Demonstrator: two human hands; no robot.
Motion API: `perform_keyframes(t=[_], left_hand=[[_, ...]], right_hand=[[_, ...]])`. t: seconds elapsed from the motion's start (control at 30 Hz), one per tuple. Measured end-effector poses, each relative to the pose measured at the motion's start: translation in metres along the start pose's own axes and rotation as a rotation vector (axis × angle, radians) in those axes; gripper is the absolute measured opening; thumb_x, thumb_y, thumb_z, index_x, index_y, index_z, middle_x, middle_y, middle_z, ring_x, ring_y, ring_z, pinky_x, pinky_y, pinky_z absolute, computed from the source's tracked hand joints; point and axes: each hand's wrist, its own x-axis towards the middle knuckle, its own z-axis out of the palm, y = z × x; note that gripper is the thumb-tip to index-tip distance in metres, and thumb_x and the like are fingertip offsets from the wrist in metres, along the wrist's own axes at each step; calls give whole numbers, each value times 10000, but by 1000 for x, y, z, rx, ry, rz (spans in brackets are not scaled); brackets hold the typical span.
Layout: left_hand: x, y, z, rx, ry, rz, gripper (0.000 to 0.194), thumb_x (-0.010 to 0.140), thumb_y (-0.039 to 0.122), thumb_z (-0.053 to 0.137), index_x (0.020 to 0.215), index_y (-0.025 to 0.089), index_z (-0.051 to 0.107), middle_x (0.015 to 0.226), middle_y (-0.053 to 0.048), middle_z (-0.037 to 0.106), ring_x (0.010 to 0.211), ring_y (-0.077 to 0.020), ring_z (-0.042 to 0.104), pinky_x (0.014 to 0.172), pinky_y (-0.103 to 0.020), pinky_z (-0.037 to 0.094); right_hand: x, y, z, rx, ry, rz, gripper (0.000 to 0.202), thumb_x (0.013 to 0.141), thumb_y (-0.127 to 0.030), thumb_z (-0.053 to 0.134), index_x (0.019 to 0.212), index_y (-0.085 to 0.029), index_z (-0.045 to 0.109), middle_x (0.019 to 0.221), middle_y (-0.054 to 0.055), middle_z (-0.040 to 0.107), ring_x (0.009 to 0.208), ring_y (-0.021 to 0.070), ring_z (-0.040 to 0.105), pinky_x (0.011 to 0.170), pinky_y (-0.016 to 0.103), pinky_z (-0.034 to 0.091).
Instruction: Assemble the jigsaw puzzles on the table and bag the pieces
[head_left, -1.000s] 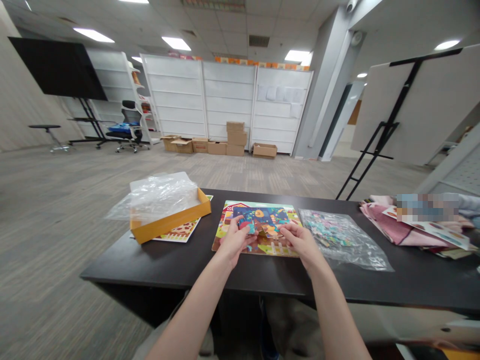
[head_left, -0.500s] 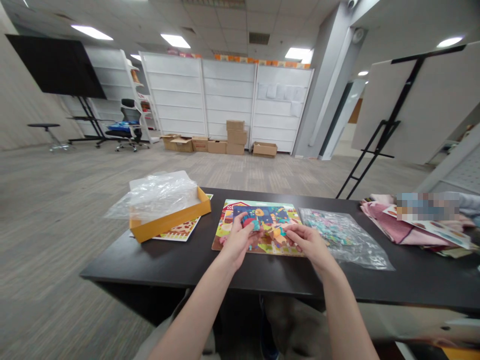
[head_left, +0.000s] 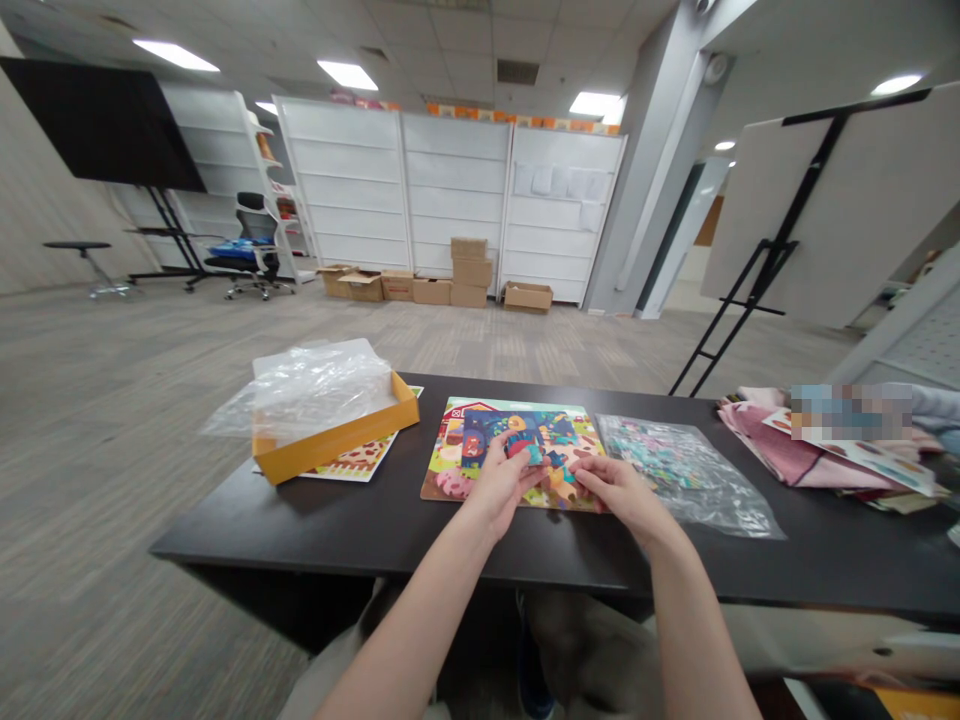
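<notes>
A colourful farm-scene board (head_left: 442, 487) lies on the dark table in front of me, with a dark blue patch of joined jigsaw pieces (head_left: 480, 425) across its upper middle. Over the board, my left hand (head_left: 504, 480) is closed around several puzzle pieces (head_left: 531, 454), coloured blue, red and teal. My right hand (head_left: 611, 485) pinches a small puzzle piece (head_left: 568, 473) between thumb and fingers, close to the left hand's fingertips. Parts of the board are hidden behind both hands.
To the right lies a clear plastic bag (head_left: 690, 470) of puzzle pieces. A yellow box (head_left: 337, 435) holding clear plastic wrap (head_left: 319, 390) sits on printed sheets at the left. Folded pink cloths (head_left: 787, 445) are piled farther right on the black table (head_left: 300, 525).
My left hand has shifted right with its pieces, closer to the right hand. The piece at my right fingertips appears turned, now showing darker colours.
</notes>
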Motion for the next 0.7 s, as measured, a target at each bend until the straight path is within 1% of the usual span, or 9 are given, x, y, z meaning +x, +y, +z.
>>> perform_keyframes(t=[0.1, 0.2, 0.27, 0.33, 0.4, 0.43, 0.5, 0.57, 0.7], left_hand=[[1, 2, -1, 9, 34, -5, 425, 881, 10, 552, 1239, 207, 437, 832, -10, 665, 700, -136, 722, 737, -285, 594], [-2, 6, -2, 28, 46, 4, 451, 863, 33, 594, 1239, 230, 442, 857, -7, 665, 708, -145, 725, 721, -302, 596], [-5, 8, -3, 7, 22, -29, 456, 860, 42, 598, 1238, 242, 439, 842, -3, 664, 714, -161, 725, 724, -345, 604], [-7, 9, -3, -43, -17, -90, 435, 868, 49, 588, 1225, 245, 434, 825, -5, 665, 710, -174, 721, 714, -381, 607], [-7, 9, -4, -105, -42, -129, 415, 869, 49, 584, 1207, 239, 436, 845, -19, 673, 704, -174, 715, 692, -369, 602], [-7, 8, -4, -134, -42, -124, 414, 864, 44, 589, 1199, 236, 439, 866, -26, 676, 710, -172, 715, 681, -348, 596], [-5, 6, -3, -172, -31, -66, 437, 849, 42, 613, 1201, 238, 445, 908, -32, 678, 746, -172, 722, 670, -306, 583], [-4, 5, -1, -178, -13, 23, 465, 840, 56, 641, 1219, 247, 451, 925, -21, 672, 780, -169, 726, 688, -287, 577], [-4, 6, 3, -119, -12, 264, 466, 861, 126, 661, 1261, 259, 463, 951, -5, 663, 804, -145, 708, 825, -316, 575]], right_hand=[[-1, -1, 0, 17, 7, -7, 464, 628, -599, 817, 777, -174, 704, 656, -4, 615, 523, 102, 479, 464, 224, 358], [-1, -2, 0, 81, 13, -69, 458, 655, -589, 818, 831, -184, 695, 664, -12, 611, 576, 113, 514, 537, 234, 400], [-1, -4, 1, 123, 7, -98, 455, 676, -592, 812, 854, -194, 682, 692, -4, 629, 630, 135, 558, 598, 255, 443], [-1, -5, 3, 139, -8, -111, 446, 698, -593, 803, 869, -200, 678, 750, 13, 659, 680, 152, 590, 652, 278, 473], [-2, -6, 6, 134, -34, -119, 432, 717, -589, 795, 878, -203, 683, 797, 22, 673, 714, 160, 601, 681, 289, 483], [-3, -7, 8, 129, -48, -118, 427, 721, -584, 795, 881, -204, 687, 812, 23, 674, 723, 159, 600, 686, 290, 484], [-4, -8, 11, 118, -66, -105, 426, 715, -579, 805, 876, -200, 696, 812, 18, 665, 704, 147, 581, 667, 281, 475], [-5, -9, 12, 124, -64, -78, 438, 696, -578, 822, 871, -193, 709, 784, 9, 647, 669, 129, 554, 636, 267, 460], [-6, -11, 14, 248, -57, 28, 473, 635, -562, 869, 889, -191, 723, 722, -13, 615, 599, 104, 514, 613, 263, 462]])
